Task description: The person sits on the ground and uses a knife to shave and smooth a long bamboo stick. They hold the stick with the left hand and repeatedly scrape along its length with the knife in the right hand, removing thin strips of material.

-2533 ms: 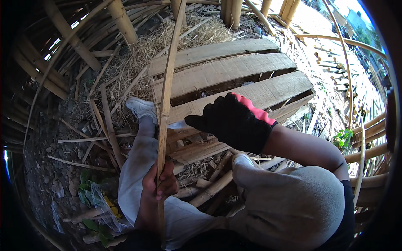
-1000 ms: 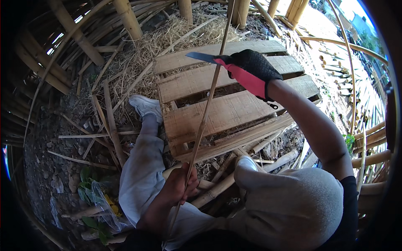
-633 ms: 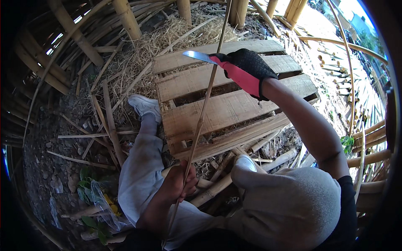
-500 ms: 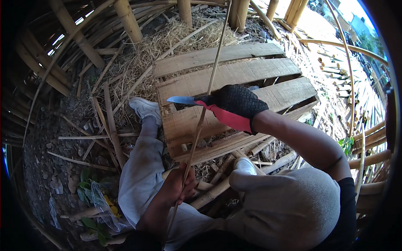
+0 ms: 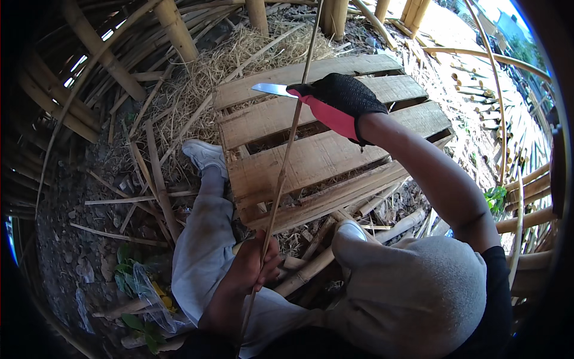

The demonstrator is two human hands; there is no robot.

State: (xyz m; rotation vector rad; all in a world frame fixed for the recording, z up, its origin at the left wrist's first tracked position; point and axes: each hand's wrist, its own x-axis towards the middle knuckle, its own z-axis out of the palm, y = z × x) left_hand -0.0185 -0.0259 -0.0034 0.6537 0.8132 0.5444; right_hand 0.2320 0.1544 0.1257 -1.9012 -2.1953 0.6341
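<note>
Evidently, in the head view, much of the grip is covered. The right hand point(image 5: 338, 105), in a black and pink glove, is closed around a knife point(image 5: 270, 89); only the blade shows, jutting out to the left past the thumb, while the handle is lost inside the fist. The glove's back hides most of the gloved fingers, so how each one lies cannot be told.

A long, thin bamboo strip point(image 5: 281, 179) slants from the lower edge to the upper edge, and both of its ends are out of sight. The glove covers a short stretch of it near the thumb, just beside the root of the blade; whether the cutting edge touches the strip there cannot be made out. Lower down, the bare left hand point(image 5: 254, 263) has its fingers curled and clamped on the strip, which runs through the fist and emerges below it, passing in front of the trousers point(image 5: 206, 239).

Beyond the strip lies a slatted wooden pallet point(image 5: 323, 158), partly blocked by the right hand and forearm. One white shoe point(image 5: 204, 157) sits beside the pallet's left side; the other shoe point(image 5: 353, 230) is mostly concealed by the bent leg. Straw point(image 5: 281, 48) is heaped behind the pallet. At lower left, a crumpled clear plastic sheet point(image 5: 152, 296) lies among leaves point(image 5: 125, 278) in shadow, its outline hard to follow.
</note>
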